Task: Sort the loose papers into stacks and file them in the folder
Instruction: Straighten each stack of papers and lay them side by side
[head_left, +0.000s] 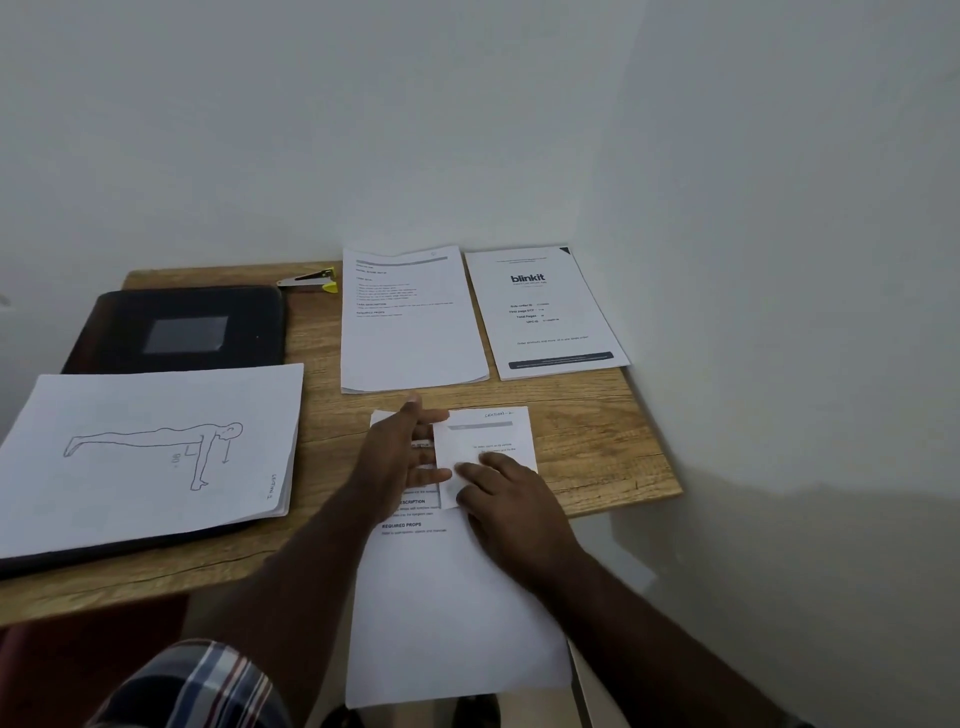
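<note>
A printed sheet (457, 613) lies in front of me, hanging over the table's near edge. On its upper part sits a smaller white paper (488, 441) with text. My left hand (400, 457) lies flat with straight fingers on the sheet, fingertips at the small paper's left edge. My right hand (511, 512) presses the small paper's lower part with straight fingers. A black folder (182, 327) lies shut at the back left. A stack topped by a plank-pose drawing (150, 457) rests at the left.
Two more paper stacks lie at the back: a text page (410, 322) and a "blinkit" sheet (545, 312). A yellow stapler (311, 279) sits by the wall. The wooden table (597, 441) ends at right; white walls stand behind and right.
</note>
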